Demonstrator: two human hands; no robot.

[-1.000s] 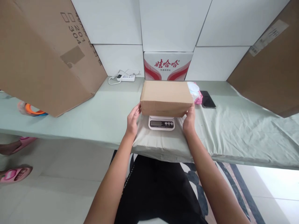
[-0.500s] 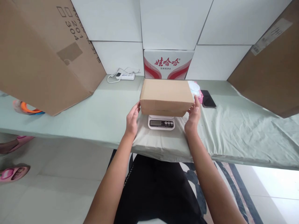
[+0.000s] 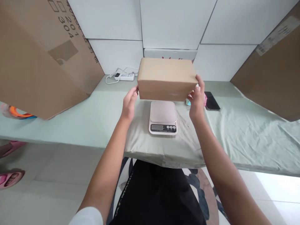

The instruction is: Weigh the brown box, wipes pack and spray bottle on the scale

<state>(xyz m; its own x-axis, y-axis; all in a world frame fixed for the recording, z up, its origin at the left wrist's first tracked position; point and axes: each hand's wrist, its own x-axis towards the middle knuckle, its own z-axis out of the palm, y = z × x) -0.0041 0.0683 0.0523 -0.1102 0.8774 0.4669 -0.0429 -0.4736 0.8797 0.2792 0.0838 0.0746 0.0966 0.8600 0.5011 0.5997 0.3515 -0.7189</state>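
A plain brown cardboard box hangs in the air above a small white kitchen scale, clear of its platform. My left hand presses on the box's left end and my right hand grips its right end, so the box is held between both. The scale sits on the pale green cloth-covered table, its display and buttons facing me.
Two big cardboard cartons lean at the left and right. A white power strip lies by the wall, a black phone and a pink packet right of the scale. Pink slippers of another person show at far left.
The box was resting on the scale with my hands at its ends; both hands have now lifted it up and slightly away from me, uncovering the scale's platform.
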